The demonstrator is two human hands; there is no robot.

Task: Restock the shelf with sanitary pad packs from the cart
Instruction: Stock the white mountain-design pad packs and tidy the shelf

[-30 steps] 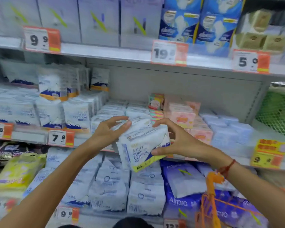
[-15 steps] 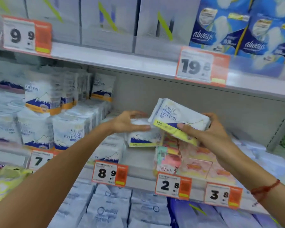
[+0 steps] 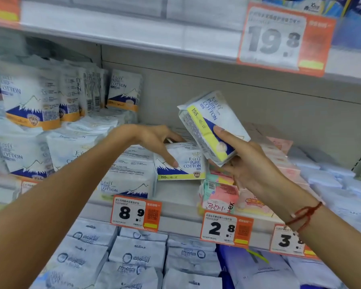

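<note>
A head-worn camera looks at a store shelf point(image 3: 175, 207) stocked with sanitary pad packs. At far left, white packs printed "PURE COTTON" with orange bands point(image 3: 32, 105) stand upright in rows, on top of more white packs lying flat.

The left arm reaches in from the lower left. The left hand point(image 3: 154, 140) grips a white pack with a yellow band marked 155 point(image 3: 181, 163), thumb on its front face and fingers curled over its top. This pack sits on the shelf with its long axis running left to right, just right of a stack of similar white packs point(image 3: 129, 174) and above the price tag reading 8.9 point(image 3: 136, 213).

Right of it, the right hand point(image 3: 250, 163) holds up a second pack of the same kind point(image 3: 211, 124), fingers pinching its lower end. This pack is tilted, long axis running up and to the left, and hangs above and just right of the shelved pack, apart from it. The right hand is the nearer to the open spot.

Judging from this, the held pack goes on or behind the shelved one, so it needs turning level first. Pink packs point(image 3: 221, 195) crowd the slot from the right, above a 2.8 tag point(image 3: 225, 228). The shelf's grey back wall point(image 3: 279, 105) stands behind, bare. Pale blue packs point(image 3: 331, 178) lie at far right. The cart is not in view.
</note>
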